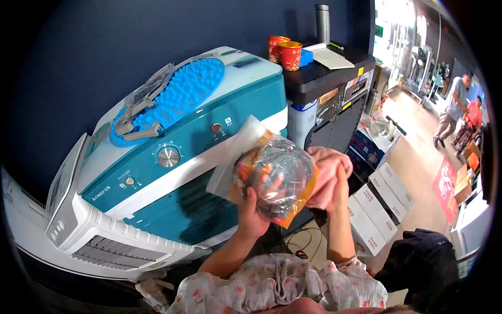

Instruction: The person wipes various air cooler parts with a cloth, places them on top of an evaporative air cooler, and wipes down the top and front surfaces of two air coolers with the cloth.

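My left hand (253, 212) grips the lower left side of a clear plastic bag (274, 175) with orange print and a dark, rounded item inside. What the item is cannot be made out through the shiny plastic. Bunched in my right hand (341, 180) is a pink cloth (325, 175), which touches the bag's right edge. Behind the bag stands a teal and white appliance (193, 136) with a round knob. A blue bristly mat (183, 94) lies on its top, with grey plastic pieces (138, 118) on it.
A black counter (303, 86) at the back holds red cups (290, 55), a grey flask (322, 25) and an open notebook (332, 57). White boxes (374, 214) stand on the floor at right. Two people (454, 107) are farther off in the aisle.
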The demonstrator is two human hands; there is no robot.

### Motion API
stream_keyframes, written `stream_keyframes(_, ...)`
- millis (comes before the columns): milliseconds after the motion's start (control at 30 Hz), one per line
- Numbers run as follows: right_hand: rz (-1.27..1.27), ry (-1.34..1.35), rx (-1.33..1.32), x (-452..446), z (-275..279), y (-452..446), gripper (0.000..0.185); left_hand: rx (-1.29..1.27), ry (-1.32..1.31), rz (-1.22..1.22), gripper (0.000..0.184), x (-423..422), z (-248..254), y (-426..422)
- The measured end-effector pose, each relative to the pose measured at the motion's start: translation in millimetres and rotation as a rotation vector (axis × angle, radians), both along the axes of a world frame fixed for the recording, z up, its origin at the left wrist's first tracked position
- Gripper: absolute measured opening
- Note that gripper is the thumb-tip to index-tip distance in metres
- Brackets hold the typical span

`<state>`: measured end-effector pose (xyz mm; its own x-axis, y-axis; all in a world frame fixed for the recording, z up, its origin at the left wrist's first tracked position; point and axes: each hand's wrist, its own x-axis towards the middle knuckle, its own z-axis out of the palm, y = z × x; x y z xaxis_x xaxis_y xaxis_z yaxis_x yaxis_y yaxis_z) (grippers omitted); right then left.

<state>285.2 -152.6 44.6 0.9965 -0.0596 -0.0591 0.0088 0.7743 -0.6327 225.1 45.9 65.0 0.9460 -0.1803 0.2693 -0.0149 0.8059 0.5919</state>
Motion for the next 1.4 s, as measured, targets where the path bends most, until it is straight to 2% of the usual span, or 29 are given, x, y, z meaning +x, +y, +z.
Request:
stream_keyframes(33, 0.059, -0.014, 0.171, -7.6, 0.4, -4.1, 0.054, 0.037, -0.029, 0.071, 0.058, 1.3, 5.9, -0.6)
stream_keyframes(67, 0.03, -0.105, 0.12, -13.6, -4.4, -4.6, 0.056, 0.074, -0.054, 0.145, 0.059, 2.1, 14.0, -2.0)
stream_keyframes(100, 0.129, -0.289, 0.186, -25.2, 0.4, 2.6, 0.053, 0.112, -0.078, 0.217, 0.061, 2.9, 21.2, -3.4)
stream_keyframes(167, -0.036, -0.463, -0.101, -39.7, 0.6, 21.7, 0.052, 0.025, -0.049, 0.099, 0.061, 7.3, 23.3, -11.8)
stream_keyframes(233, -0.178, -0.389, -0.344, -50.9, 2.8, 49.0, 0.08, -0.053, -0.017, 0.024, 0.06, 13.7, 14.6, -29.4)
stream_keyframes(300, -0.21, -0.339, -0.182, -56.1, 9.1, 68.4, 0.086, 0.022, -0.077, 0.049, 0.056, 25.7, 0.8, -31.3)
stream_keyframes(367, -0.256, -0.343, -0.383, -53.4, -5.9, 70.7, 0.051, 0.17, -0.104, 0.126, 0.053, 27.7, -7.0, -34.5)
stream_keyframes(400, -0.326, -0.472, -0.668, -47.0, -18.8, 65.7, 0.043, 0.308, -0.314, 0.312, 0.051, 28.3, -7.0, -39.7)
stream_keyframes(433, -0.315, -0.501, -0.771, -43.1, -26.8, 63.3, 0.04, 0.426, -0.494, 0.533, 0.048, 28.9, -7.2, -45.0)
stream_keyframes(467, -0.307, -0.533, -0.871, -39.2, -34.9, 60.8, 0.038, 0.438, -0.436, 0.527, 0.049, 29.2, -6.8, -46.6)
stream_keyframes(533, -0.141, -0.406, -0.704, -35.1, -39.2, 59.4, 0.043, 0.507, -0.376, 0.517, 0.049, 32.1, -3.5, -45.3)
stream_keyframes(633, 0.035, -0.344, -0.784, -48.1, -32.1, 44.9, 0.052, 0.695, -0.355, 0.507, 0.044, 34.5, 7.7, -20.1)
stream_keyframes(667, 0.005, -0.356, -0.896, -51.8, -23.7, 34.9, 0.062, 0.588, -0.304, 0.435, 0.044, 35.0, 15.2, -15.6)
stream_keyframes(700, -0.108, -0.313, -0.815, -51.8, -22.6, 30.6, 0.059, 0.616, -0.269, 0.384, 0.045, 36.3, 25.2, -8.3)
stream_keyframes(800, -0.5, -0.533, -0.92, -61.2, 22.7, 25.7, 0.044, 0.66, -0.179, 0.244, 0.049, 37.6, 37.1, 7.0)
stream_keyframes(833, -0.581, -0.604, -0.927, -65.6, 38.2, 29.5, 0.039, 0.759, -0.25, 0.317, 0.049, 37.6, 32.3, 5.8)
stream_keyframes(867, -0.566, -0.701, -0.921, -66.6, 46.5, 38.4, 0.034, 0.861, -0.323, 0.385, 0.05, 36.7, 25.7, 2.2)
stream_keyframes(900, -0.39, -0.791, -0.755, -62.6, 52.3, 48.6, 0.029, 0.96, -0.401, 0.449, 0.051, 34.9, 21.1, -2.9)
stream_keyframes(933, -0.234, -0.852, -0.675, -59.4, 51.7, 60.9, 0.025, 0.732, -0.37, 0.329, 0.051, 23.6, 31.2, -12.3)
stream_keyframes(967, -0.461, -1.005, -1.415, -61.3, 52.2, 63.1, 0.024, 0.937, -0.575, 0.43, 0.052, 26.3, 7.4, -7.6)
stream_keyframes(1000, -0.585, -1.071, -1.443, -61.6, 59.5, 68.3, 0.029, 1.135, -0.786, 0.533, 0.053, 36.2, -33.7, 2.6)
stream_keyframes(1067, -0.745, -1.095, -1.425, -45.7, 67.3, 69.6, 0.04, 1.351, -1.012, 0.607, 0.055, 34.1, -44.8, 5.1)
stream_keyframes(1133, -0.875, -0.87, -1.51, -27.5, 92.5, 53.3, 0.041, 1.409, -1.045, 0.544, 0.058, 11.9, -6.8, 0.7)
stream_keyframes(1167, -0.878, -0.728, -1.486, -4.0, 92.2, 41.1, 0.044, 1.26, -0.87, 0.374, 0.059, 6.3, -1.0, 2.2)
stream_keyframes(1233, -0.769, -0.548, -1.212, 21.8, 88.2, 20.1, 0.035, 0.937, -0.52, 0.058, 0.062, -1.5, 6.2, 7.4)
stream_keyframes(1267, -0.849, -0.573, -1.243, 16.8, 87.0, 15.2, 0.037, 0.816, -0.484, 0.035, 0.063, 1.0, 9.7, 10.5)
stream_keyframes(1300, -0.931, -0.612, -1.276, 5.9, 94.5, 11.1, 0.04, 0.812, -0.468, 0.042, 0.064, 10.0, 11.9, 12.3)
stream_keyframes(1367, -0.849, -0.776, -1.206, -27.2, 114.1, 31.9, 0.039, 0.812, -0.385, 0.026, 0.064, 15.1, 5.2, 16.5)
stream_keyframes(1400, -0.744, -0.94, -1.289, -35.3, 112.2, 39.1, 0.033, 0.993, -0.486, 0.175, 0.066, 17.7, 1.3, 15.6)
